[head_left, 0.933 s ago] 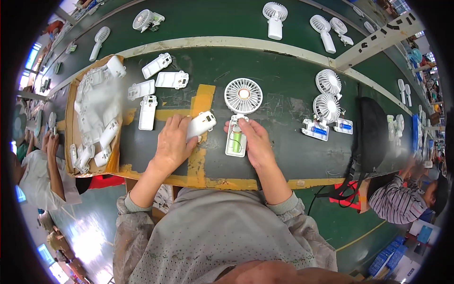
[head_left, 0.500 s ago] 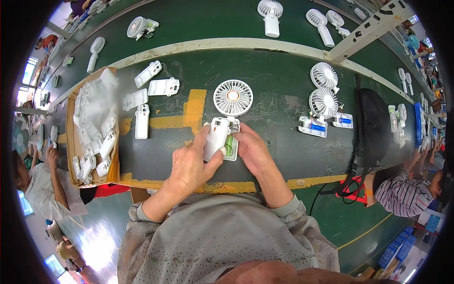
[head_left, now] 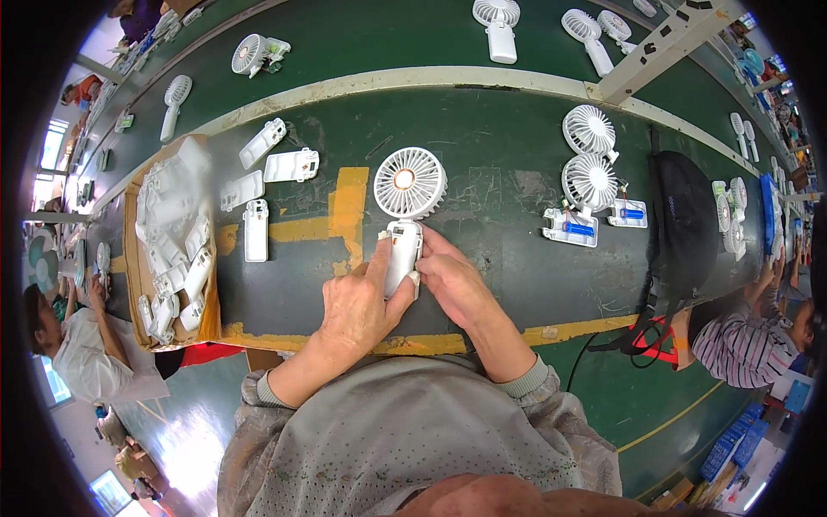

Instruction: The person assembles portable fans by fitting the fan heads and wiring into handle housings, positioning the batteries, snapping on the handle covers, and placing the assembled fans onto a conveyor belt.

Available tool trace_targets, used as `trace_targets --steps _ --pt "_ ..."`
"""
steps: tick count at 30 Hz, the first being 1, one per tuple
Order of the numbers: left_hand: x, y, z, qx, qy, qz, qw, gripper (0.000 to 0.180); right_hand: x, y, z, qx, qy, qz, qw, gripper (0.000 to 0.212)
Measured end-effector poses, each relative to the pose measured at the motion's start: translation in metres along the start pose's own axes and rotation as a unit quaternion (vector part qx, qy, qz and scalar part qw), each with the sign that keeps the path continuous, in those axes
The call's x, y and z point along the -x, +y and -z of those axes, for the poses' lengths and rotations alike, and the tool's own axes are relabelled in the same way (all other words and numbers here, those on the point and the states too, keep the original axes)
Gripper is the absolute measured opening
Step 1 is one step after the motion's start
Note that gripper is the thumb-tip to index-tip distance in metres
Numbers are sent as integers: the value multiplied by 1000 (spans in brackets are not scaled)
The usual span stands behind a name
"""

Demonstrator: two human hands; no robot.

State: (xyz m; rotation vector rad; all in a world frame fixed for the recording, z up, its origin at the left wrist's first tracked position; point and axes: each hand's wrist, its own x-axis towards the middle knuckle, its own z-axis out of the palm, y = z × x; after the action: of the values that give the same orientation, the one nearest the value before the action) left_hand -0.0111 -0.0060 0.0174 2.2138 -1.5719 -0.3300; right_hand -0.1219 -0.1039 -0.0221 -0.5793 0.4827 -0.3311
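Pressing both hands onto a white fan (head_left: 407, 202) lying flat on the green counter (head_left: 482, 129), head pointing away from the person. Left hand (head_left: 357, 306) is wrapping the left side of the handle (head_left: 401, 257), thumb up along its edge; right hand (head_left: 452, 280) is pinching the right side, fingers curled against it. Both are grasping the handle, likely squeezing its two shell halves together, which would explain the fan lying flat: the counter is taking the push. Fan is sitting dead centre, just right of a yellow tape patch (head_left: 349, 207). Loose white handle shells (head_left: 267, 177) are lying to the left near the left hand, and a cardboard tray (head_left: 138, 258) heaped with more of them is sitting at the counter's left end, all feeding from that side. Two more fans (head_left: 590, 159) with open handles, batteries showing, are lying well apart to the right, near a black bag (head_left: 685, 224). Other fans are riding the far belt (head_left: 362, 34) beyond the pale rail. Other people are working at the left and right edges, hands well apart from this one's.
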Motion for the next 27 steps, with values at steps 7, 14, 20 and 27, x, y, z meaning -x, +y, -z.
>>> trace_targets --steps 7,14,20,27 --pt "2 -4 -5 -17 0 -26 1000 58 0 -2 -4 5 -6 6 1000 60" --pt "3 -9 -8 -16 -10 -52 998 61 0 -2 -3 25 -5 9 1000 59" --pt "6 -7 -9 -23 3 -54 998 59 2 3 -7 41 19 15 999 49" --pt "10 -4 -11 -51 -7 -55 997 63 -3 20 -11 109 92 81 987 33"
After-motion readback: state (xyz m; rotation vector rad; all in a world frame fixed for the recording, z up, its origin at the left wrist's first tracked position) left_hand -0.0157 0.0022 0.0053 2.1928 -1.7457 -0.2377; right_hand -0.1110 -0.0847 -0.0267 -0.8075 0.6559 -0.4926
